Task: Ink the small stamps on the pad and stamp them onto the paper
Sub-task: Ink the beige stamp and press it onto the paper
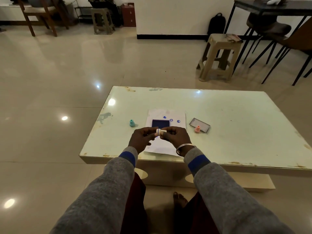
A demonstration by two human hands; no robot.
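A small white stamp (159,131) lies sideways between my two hands, just above the white paper (167,114). My left hand (143,139) pinches its wide end and my right hand (175,136) grips its other end. The dark blue ink pad (160,123) sits open on the paper right behind my hands. Three blue prints (171,120) mark the paper beyond the pad. A teal stamp (132,123) stands left of the paper and a pink stamp (197,129) stands to the right.
The pad's clear lid (201,124) lies beside the pink stamp on the low pale table (236,119). A plastic stool (219,56) and dark chairs stand beyond the table at the right. Shiny floor tiles (59,81) stretch to the left.
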